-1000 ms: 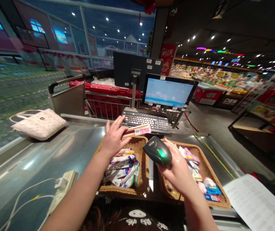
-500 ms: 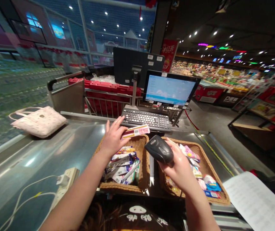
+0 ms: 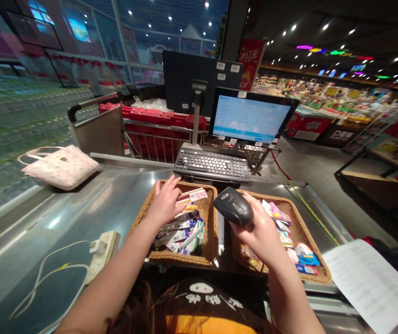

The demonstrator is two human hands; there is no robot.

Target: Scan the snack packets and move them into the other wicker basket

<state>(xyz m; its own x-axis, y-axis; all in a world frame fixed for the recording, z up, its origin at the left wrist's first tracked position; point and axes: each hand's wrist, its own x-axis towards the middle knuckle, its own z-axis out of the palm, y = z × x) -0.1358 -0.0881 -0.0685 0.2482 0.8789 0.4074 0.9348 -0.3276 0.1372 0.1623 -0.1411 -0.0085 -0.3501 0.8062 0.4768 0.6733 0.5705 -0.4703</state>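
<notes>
My left hand [image 3: 164, 202] is over the left wicker basket [image 3: 143, 216] and grips a flat pink-and-white packet [image 3: 192, 196] with a barcode by its near end. Thumb and fingertips are at the packet; some of its fingers stretch forward. Beneath lie several small wrapped packets [image 3: 185, 234] in the basket. My right hand [image 3: 259, 227] is wrapped round a black barcode scanner [image 3: 234, 206], whose head points left across the gap between the two baskets. The right wicker basket [image 3: 308, 222] holds several small colourful packages [image 3: 303, 255], partly hidden by my right hand and forearm.
A keyboard [image 3: 213, 164] and a lit monitor [image 3: 253, 116] stand behind the baskets. On the metal counter [image 3: 115, 195] are a pale pink handbag [image 3: 63, 168] and a power strip [image 3: 103, 255] with white cables. A printed paper sheet [image 3: 369, 280] lies at the right.
My left hand has lowered the packet from near the keyboard's front edge into the left basket. The scanner stays in my right hand, almost unmoved. The camera view has shifted slightly.
</notes>
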